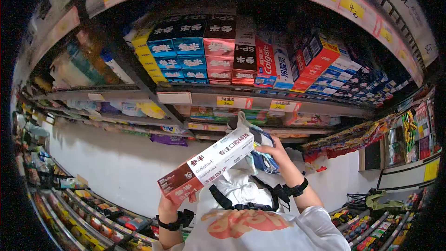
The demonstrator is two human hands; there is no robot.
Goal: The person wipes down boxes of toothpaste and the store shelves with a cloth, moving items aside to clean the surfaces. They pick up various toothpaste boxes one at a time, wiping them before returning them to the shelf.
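Note:
A long white and dark-red toothpaste box [218,158] is held tilted in front of my chest, its red end low and to the left. My left hand [171,204] is closed around that red end from below. At the upper right end of the box, my right hand [275,154] grips a bunched blue, white and grey cloth [264,161]. Part of the cloth rises behind the box. Whether the cloth touches the box, I cannot tell.
Stacked blue toothpaste boxes [190,56], pink ones [219,58] and red Colgate boxes [265,65] fill the shelf ahead. Price tags line the shelf edge [204,100]. Lower racks of packaged goods [102,214] stand at left, others [376,225] at right.

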